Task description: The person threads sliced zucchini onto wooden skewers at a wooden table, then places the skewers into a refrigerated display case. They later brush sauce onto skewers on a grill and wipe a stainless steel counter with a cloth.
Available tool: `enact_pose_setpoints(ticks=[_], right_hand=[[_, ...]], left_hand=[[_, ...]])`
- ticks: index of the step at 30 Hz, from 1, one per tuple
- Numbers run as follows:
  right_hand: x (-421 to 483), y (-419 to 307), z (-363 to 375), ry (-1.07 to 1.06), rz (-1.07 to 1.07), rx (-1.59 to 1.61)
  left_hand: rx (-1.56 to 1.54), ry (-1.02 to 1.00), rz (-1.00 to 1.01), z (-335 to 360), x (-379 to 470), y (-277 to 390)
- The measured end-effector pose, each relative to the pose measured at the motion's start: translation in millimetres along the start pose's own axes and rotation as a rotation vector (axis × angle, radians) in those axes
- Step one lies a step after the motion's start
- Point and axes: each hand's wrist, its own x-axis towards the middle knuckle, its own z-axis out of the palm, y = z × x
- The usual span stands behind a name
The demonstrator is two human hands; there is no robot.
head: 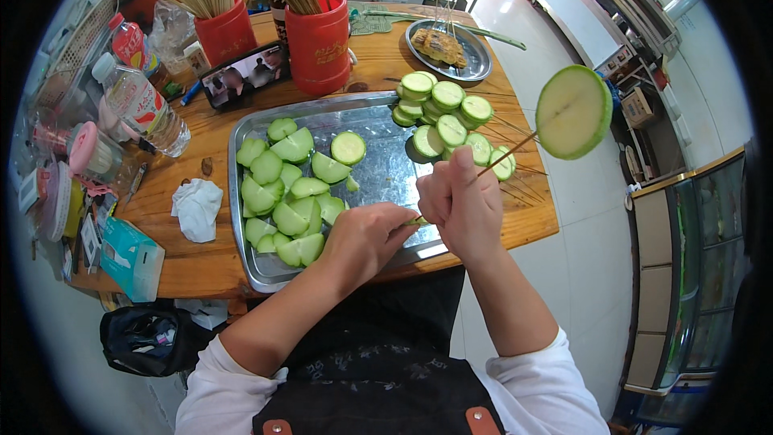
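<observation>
My right hand [468, 208] grips a thin wooden skewer [508, 154] whose far end carries a round zucchini slice [572, 112]. Close beside it, over the tray's near edge, my left hand [374, 238] pinches the skewer's lower end, where a bit of green shows between the fingers; most of it is hidden. The metal tray [253, 278] holds a heap of pale green, partly half-round slices [296, 217] on its left. A single round slice [348, 148] lies near the middle. Skewered zucchini slices [448, 95] are piled at the right end, their sticks pointing right.
Behind the tray stand red cups [319, 42] [224, 30] of skewers and a phone [244, 75]. A round metal plate [483, 63] holds browned skewered food. Left are a water bottle [142, 106], crumpled tissue [197, 208] and a teal pack [130, 257]. A black bag [145, 338] hangs below.
</observation>
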Motion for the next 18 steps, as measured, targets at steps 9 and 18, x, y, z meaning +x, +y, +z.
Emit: enact_pose_setpoints(ticks=[9,18], right_hand=[[-9,20,-4,-0.013,-0.044,-0.028],[-9,30,-6,-0.006,0.019,-0.004]], left_hand=[[0.018,0.029,0.051,1,2,-2],[0.124,0.012,0.085,3,1,-8]])
